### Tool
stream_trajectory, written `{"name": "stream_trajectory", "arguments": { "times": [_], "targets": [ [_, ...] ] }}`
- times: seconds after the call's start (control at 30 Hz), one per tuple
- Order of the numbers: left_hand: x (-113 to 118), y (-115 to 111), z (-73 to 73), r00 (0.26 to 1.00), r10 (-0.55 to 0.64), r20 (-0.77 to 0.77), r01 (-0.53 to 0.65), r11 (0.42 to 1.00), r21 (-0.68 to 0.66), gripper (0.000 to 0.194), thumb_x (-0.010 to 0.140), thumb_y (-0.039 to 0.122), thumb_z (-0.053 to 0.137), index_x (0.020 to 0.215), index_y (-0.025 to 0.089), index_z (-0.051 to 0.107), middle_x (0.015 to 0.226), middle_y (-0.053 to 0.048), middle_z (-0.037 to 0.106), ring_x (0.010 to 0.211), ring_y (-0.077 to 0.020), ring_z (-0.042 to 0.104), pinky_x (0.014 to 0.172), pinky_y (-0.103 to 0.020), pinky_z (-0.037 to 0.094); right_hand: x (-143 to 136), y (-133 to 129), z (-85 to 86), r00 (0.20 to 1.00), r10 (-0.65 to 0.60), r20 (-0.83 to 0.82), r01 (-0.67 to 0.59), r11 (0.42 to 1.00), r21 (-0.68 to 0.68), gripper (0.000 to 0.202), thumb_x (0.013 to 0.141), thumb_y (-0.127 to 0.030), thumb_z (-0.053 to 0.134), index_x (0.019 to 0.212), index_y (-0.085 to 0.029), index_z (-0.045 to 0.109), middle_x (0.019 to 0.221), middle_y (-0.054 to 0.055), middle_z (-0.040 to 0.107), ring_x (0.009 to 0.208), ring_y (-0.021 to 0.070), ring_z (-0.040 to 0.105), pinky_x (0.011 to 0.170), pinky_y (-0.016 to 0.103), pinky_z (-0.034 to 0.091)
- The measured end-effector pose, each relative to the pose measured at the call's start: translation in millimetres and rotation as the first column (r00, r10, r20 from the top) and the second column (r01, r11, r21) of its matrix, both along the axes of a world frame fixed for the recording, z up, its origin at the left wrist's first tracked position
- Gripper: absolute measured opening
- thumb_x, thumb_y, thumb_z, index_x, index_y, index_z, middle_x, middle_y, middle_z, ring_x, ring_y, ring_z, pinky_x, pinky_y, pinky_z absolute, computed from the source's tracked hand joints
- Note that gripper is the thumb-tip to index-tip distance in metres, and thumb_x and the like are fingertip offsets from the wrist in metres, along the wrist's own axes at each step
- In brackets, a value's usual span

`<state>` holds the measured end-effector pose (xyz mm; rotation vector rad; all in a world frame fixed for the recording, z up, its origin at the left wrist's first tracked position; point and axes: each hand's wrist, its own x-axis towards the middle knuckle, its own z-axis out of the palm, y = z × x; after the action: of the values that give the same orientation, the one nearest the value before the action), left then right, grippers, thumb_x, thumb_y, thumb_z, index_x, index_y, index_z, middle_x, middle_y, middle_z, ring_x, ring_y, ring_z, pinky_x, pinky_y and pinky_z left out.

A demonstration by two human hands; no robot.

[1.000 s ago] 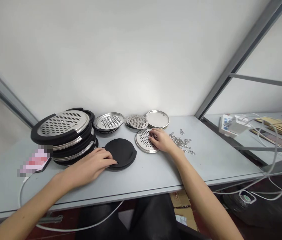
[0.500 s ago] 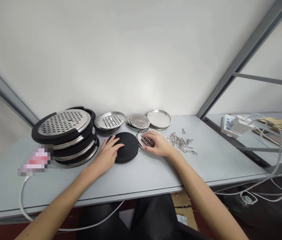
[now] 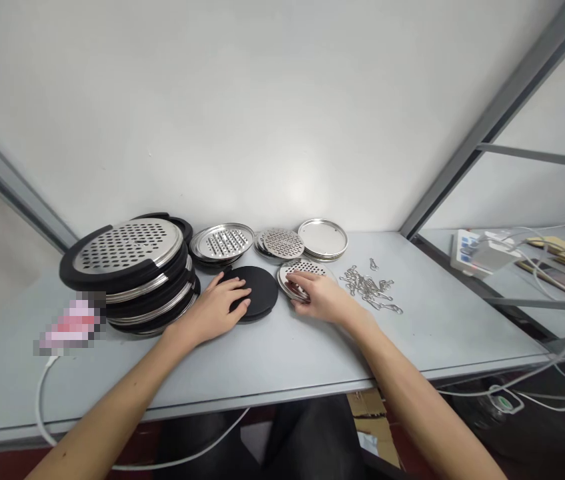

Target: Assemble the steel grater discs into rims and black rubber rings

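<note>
My left hand (image 3: 218,308) rests on the left side of a round black disc (image 3: 261,292), fingers apart on its top. Just right of it, my right hand (image 3: 326,297) has its thumb and fingers closed at the near left edge of a round metal grater plate (image 3: 313,269), hiding part of it. That plate lies on the table, seemingly over another metal disc. Behind the hands are a stack of metal grater discs (image 3: 222,241), a stack of flat perforated discs (image 3: 282,243) and a stack of plain rimmed metal discs (image 3: 323,237).
A tall stack of black-rimmed round graters (image 3: 129,250) stands on the left, beside a blurred pink item (image 3: 71,325) with a white cable. Small metal clips (image 3: 368,288) lie heaped at the right. Past the metal frame (image 3: 492,107) is a power strip (image 3: 472,251).
My right fingers have shifted from over the grater plate's holes toward its near left edge, uncovering more of the plate. My left fingers have slid slightly on the black disc, thumb now more visible.
</note>
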<state>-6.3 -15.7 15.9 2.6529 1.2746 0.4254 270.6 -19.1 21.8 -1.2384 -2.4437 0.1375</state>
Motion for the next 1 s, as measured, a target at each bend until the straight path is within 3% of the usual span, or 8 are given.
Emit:
{"name": "stream_trajectory", "arguments": {
  "times": [0.13,0.27,0.4,0.53,0.63,0.8,0.9,1.0],
  "targets": [
    [-4.6,2.8,2.3,0.995,-0.089,0.05,0.09,0.996,-0.023,0.036,0.09,0.024,0.048,0.121,0.019,0.066,0.134,-0.011,0.061,0.13,-0.0222,0.052,0.12,-0.052,0.02,0.5,-8.7,7.7,0.993,0.0,-0.117,-0.004,0.999,-0.038,0.056,0.069,-0.019,0.061,0.125,-0.02,0.061,0.11,0.011,0.072,0.088,0.025,0.069,0.077,0.035,0.053],
    [4.9,-0.2,-1.9,0.976,-0.124,0.176,0.123,0.992,0.018,0.044,0.083,0.016,0.053,0.127,0.017,0.057,0.138,-0.01,0.057,0.132,-0.023,0.05,0.12,-0.048,0.025,-8.5,-11.4,4.2,0.967,0.181,-0.18,-0.19,0.981,-0.033,0.055,0.067,-0.015,0.058,0.122,-0.022,0.062,0.12,0.009,0.068,0.107,0.026,0.065,0.092,0.038,0.051],
    [11.8,3.7,-7.2,0.97,-0.127,0.207,0.111,0.99,0.086,0.051,0.088,0.025,0.054,0.137,0.012,0.046,0.153,-0.016,0.037,0.143,-0.0272,0.032,0.117,-0.047,0.032,-16.4,-9.5,-2.7,0.934,0.303,-0.188,-0.309,0.951,0.0,0.057,0.067,-0.013,0.058,0.123,-0.021,0.061,0.126,0.01,0.065,0.117,0.026,0.06,0.105,0.041,0.044],
    [12.1,10.1,-10.2,0.97,-0.196,0.141,0.183,0.978,0.098,0.048,0.096,0.032,0.047,0.14,0.015,0.046,0.148,-0.013,0.046,0.143,-0.0275,0.033,0.117,-0.05,0.028,-13.2,-7.7,-1.6,0.912,0.316,-0.261,-0.336,0.941,-0.035,0.05,0.075,-0.021,0.061,0.124,-0.02,0.061,0.127,0.012,0.065,0.12,0.0274,0.059,0.104,0.044,0.044],
    [10.9,10.5,-10.2,0.974,-0.18,0.136,0.167,0.98,0.104,0.046,0.096,0.036,0.048,0.138,0.018,0.052,0.148,-0.011,0.046,0.143,-0.0284,0.032,0.118,-0.053,0.027,-7.4,-3.0,-1.6,0.923,0.214,-0.321,-0.228,0.974,-0.006,0.035,0.085,-0.028,0.057,0.118,-0.021,0.064,0.12,0.012,0.068,0.119,0.0286,0.058,0.101,0.046,0.046],
    [5.7,5.6,-7.3,0.978,-0.129,0.167,0.117,0.99,0.077,0.044,0.094,0.04,0.052,0.132,0.019,0.058,0.15,-0.011,0.043,0.144,-0.0283,0.03,0.118,-0.052,0.026,3.8,10.5,-10.5,0.934,-0.105,-0.341,0.134,0.989,0.061,0.03,0.09,-0.032,0.053,0.114,-0.019,0.066,0.121,0.013,0.066,0.117,0.0295,0.058,0.102,0.049,0.044],
    [0.4,3.4,-5.2,0.974,-0.121,0.194,0.113,0.992,0.051,0.049,0.091,0.044,0.056,0.132,0.019,0.059,0.153,-0.012,0.038,0.144,-0.0278,0.031,0.118,-0.048,0.028,9.8,15.4,-14.8,0.929,-0.241,-0.28,0.242,0.97,-0.035,0.035,0.09,-0.035,0.052,0.118,-0.018,0.063,0.121,0.014,0.067,0.115,0.0312,0.059,0.099,0.048,0.045],
    [-5.2,3.4,-2.5,0.978,-0.131,0.16,0.127,0.991,0.03,0.064,0.081,0.052,0.067,0.135,0.019,0.056,0.156,-0.014,0.032,0.145,-0.0314,0.028,0.118,-0.049,0.027,12.5,17.0,-16.1,0.942,-0.273,-0.195,0.247,0.958,-0.147,0.033,0.091,-0.038,0.05,0.114,-0.018,0.064,0.107,0.011,0.072,0.095,0.0286,0.067,0.085,0.042,0.051]
  ]
}}
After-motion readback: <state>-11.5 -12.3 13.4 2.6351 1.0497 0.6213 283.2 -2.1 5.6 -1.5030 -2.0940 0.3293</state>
